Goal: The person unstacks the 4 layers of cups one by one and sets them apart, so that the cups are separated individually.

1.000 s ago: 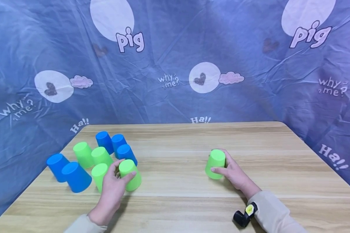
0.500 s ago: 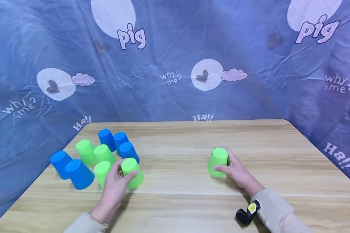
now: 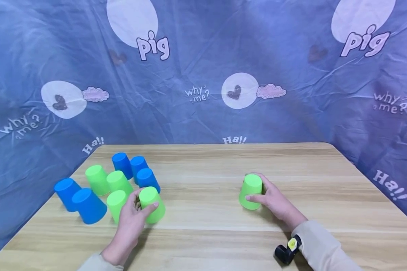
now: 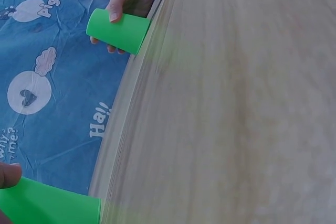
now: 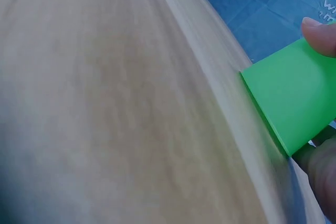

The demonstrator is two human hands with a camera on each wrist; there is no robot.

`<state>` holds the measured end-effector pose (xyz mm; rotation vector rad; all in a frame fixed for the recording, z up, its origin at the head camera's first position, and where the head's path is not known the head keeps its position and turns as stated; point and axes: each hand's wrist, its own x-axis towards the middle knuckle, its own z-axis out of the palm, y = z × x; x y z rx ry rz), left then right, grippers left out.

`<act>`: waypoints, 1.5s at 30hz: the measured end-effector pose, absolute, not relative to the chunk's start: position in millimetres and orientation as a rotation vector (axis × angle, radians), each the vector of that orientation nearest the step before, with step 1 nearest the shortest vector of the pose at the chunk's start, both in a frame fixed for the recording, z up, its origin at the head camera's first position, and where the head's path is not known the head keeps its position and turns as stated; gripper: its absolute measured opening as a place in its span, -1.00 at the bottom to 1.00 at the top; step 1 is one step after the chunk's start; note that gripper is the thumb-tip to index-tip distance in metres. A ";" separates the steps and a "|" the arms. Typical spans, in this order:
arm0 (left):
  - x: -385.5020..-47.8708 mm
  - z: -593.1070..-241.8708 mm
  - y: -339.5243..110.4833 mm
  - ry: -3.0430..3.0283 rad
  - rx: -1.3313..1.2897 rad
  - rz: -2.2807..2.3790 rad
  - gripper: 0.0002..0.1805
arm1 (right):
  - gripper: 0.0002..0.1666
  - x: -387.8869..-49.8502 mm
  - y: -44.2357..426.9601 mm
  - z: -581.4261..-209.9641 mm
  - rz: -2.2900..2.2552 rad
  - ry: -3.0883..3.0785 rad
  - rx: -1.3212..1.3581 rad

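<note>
On the left of the table, my left hand (image 3: 130, 218) grips an upside-down green cup (image 3: 152, 207) between thumb and fingers. Further right, my right hand (image 3: 274, 201) holds another upside-down green cup (image 3: 251, 192), its thumb across the near side. Both cups stand upright on their rims at the wood surface. The right wrist view shows the rim of the right-hand cup (image 5: 291, 98) against the tabletop. Just beside my left hand is a further green cup (image 3: 116, 205), partly covered by that hand. The left wrist view catches only part of the left-hand cup (image 4: 47, 203).
Behind and left of my left hand stand two more green cups (image 3: 97, 180) and several blue cups (image 3: 89, 206), all upside down. A black device (image 3: 286, 251) sits at the right sleeve. A printed blue cloth (image 3: 196, 67) hangs behind the wooden table (image 3: 203, 244).
Both hands keep hold of their green cups in nearly the same places. The whole head view shifts slightly up and back down. The other cups have not moved.
</note>
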<state>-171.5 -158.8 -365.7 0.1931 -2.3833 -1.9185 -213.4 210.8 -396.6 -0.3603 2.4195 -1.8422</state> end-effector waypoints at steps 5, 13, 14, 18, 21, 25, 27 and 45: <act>-170.7 -366.5 -157.7 -2.374 0.197 -1.915 -0.35 | -0.14 -217.9 207.0 -393.8 -1.838 2.440 -0.360; -170.7 -367.5 -158.1 -2.369 0.167 -1.915 -0.34 | -0.12 -227.5 194.9 -385.8 -1.872 2.465 -0.329; -171.1 -367.5 -158.2 -2.371 0.166 -1.914 -0.34 | -0.11 -228.6 192.9 -384.9 -1.884 2.457 -0.319; -172.8 -367.7 -157.7 -2.389 0.165 -1.908 -0.35 | -0.10 -234.5 184.1 -383.0 -1.932 2.430 -0.310; -173.8 -368.1 -156.9 -2.403 0.163 -1.902 -0.35 | -0.12 -240.3 175.2 -382.1 -1.939 2.435 -0.343; -173.7 -369.0 -157.2 -2.406 0.166 -1.897 -0.35 | -0.14 -246.3 157.9 -379.9 -1.924 2.443 -0.401; -173.2 -369.4 -158.3 -2.410 0.162 -1.888 -0.35 | -0.15 -248.0 147.6 -378.4 -1.920 2.438 -0.418; -173.2 -370.5 -160.5 -2.434 0.126 -1.834 -0.36 | -0.22 -260.4 62.7 -372.3 -1.990 2.423 -0.360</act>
